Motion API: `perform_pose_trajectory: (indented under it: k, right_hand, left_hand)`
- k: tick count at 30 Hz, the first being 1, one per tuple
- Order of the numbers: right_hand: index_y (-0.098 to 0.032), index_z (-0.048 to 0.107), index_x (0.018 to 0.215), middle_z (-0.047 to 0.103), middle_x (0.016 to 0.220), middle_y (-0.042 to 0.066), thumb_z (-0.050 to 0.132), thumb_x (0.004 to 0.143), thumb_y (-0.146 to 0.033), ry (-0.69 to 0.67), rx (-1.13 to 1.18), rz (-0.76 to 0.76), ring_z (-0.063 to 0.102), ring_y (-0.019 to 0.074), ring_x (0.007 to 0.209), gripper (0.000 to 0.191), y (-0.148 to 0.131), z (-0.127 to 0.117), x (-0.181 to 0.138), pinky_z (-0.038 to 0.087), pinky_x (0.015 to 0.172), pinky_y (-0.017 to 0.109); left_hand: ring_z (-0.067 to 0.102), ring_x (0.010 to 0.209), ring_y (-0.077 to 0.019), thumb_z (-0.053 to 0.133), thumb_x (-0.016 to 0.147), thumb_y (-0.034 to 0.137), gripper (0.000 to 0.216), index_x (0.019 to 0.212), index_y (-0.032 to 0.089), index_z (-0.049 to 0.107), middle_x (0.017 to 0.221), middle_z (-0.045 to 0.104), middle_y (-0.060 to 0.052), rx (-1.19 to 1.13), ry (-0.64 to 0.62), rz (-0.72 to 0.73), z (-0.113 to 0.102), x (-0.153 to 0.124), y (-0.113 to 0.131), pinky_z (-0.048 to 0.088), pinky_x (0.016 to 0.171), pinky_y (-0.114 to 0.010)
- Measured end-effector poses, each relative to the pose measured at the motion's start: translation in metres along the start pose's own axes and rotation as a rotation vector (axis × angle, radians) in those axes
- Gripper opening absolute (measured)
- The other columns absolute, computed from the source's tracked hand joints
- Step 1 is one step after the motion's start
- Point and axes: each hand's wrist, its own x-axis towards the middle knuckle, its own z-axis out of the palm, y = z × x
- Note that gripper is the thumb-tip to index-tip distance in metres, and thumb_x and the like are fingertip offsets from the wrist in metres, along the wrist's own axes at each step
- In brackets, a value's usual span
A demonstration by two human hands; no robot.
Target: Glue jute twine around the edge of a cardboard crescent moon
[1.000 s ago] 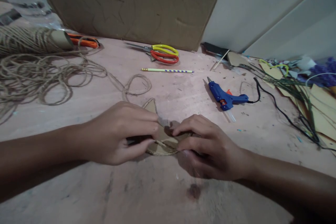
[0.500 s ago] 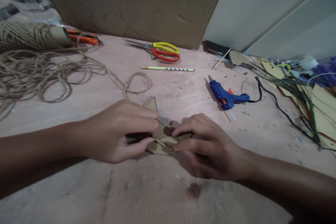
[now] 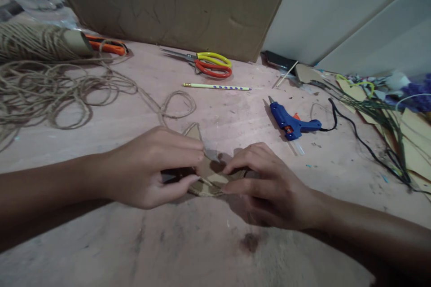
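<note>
A small brown cardboard cutout lies on the pink table, with jute twine wound along its near edge. My left hand pinches its left side, fingers closed over it and over the twine. On the other side, my right hand presses its fingertips down on the piece, fingers curled. A strand of twine runs from the cutout back to loose coils and a twine spool at the far left. Most of the cutout is hidden under my fingers.
A blue glue gun with a black cord lies right of centre. Farther back are a pencil, yellow and red scissors and an orange cutter. A big cardboard sheet leans behind. Cardboard pieces and artificial flowers crowd the right edge.
Both hands stay on the cutout, with the fingertips shifting only slightly. The view has tilted a little, so the objects at the back sit a bit higher.
</note>
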Motion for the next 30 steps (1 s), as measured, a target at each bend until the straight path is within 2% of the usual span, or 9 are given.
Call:
perform_pose_trajectory:
  k: [3,6,11,16,24,30]
  right_hand:
    - [-0.028,0.076,0.136,0.087,0.139,0.008,0.067,0.102,-0.006,0.018,0.01,0.027,0.083,0.0259,0.125,0.041,-0.0002,-0.0021,0.0003,0.062,0.106,0.048]
    - [-0.026,0.075,0.131,0.086,0.141,0.008,0.067,0.099,-0.004,0.047,0.04,0.06,0.083,0.0253,0.13,0.04,-0.0013,-0.0037,0.0018,0.063,0.113,0.048]
    - [-0.024,0.075,0.137,0.087,0.141,0.009,0.074,0.111,-0.014,0.038,0.08,0.063,0.085,0.0243,0.131,0.028,-0.0021,-0.0037,0.0058,0.064,0.113,0.047]
    - [-0.023,0.077,0.127,0.089,0.136,0.009,0.076,0.116,-0.017,0.059,0.001,0.021,0.085,0.0251,0.124,0.013,-0.0025,-0.0004,0.0057,0.063,0.108,0.047]
    - [-0.023,0.077,0.121,0.088,0.135,0.008,0.074,0.111,-0.012,0.064,-0.017,0.028,0.084,0.0242,0.123,0.015,-0.0035,0.0005,0.005,0.061,0.108,0.047]
    - [-0.023,0.075,0.131,0.088,0.138,0.009,0.074,0.114,-0.019,0.04,0.037,0.034,0.084,0.0248,0.125,0.017,-0.0025,-0.0013,0.0052,0.062,0.11,0.047]
  left_hand:
    - [0.074,0.082,-0.0217,0.067,0.118,0.009,0.021,0.119,0.029,0.068,0.099,0.081,-0.004,-0.005,-0.009,-0.012,0.0002,-0.0016,0.0001,0.055,0.074,-0.032]
    - [0.078,0.085,-0.0227,0.068,0.118,0.009,0.021,0.119,0.029,0.068,0.102,0.084,-0.006,-0.006,-0.014,-0.015,0.0014,-0.0026,-0.001,0.057,0.077,-0.032]
    - [0.077,0.084,-0.0228,0.068,0.118,0.008,0.02,0.117,0.027,0.069,0.098,0.081,-0.006,-0.019,-0.007,0.014,0.0005,0.0,0.0005,0.057,0.077,-0.031]
    - [0.08,0.09,-0.0227,0.067,0.121,0.008,0.018,0.12,0.026,0.07,0.102,0.084,-0.007,-0.005,-0.026,0.021,-0.0013,0.0036,0.0031,0.06,0.08,-0.031]
    - [0.079,0.089,-0.0233,0.069,0.121,0.009,0.016,0.123,0.025,0.071,0.102,0.085,-0.008,-0.003,0.008,0.065,0.0047,0.0007,-0.0019,0.059,0.076,-0.034]
    - [0.077,0.089,-0.0222,0.068,0.122,0.007,0.017,0.12,0.025,0.069,0.103,0.084,-0.006,0.026,-0.03,0.04,0.001,0.0033,0.0036,0.059,0.078,-0.034]
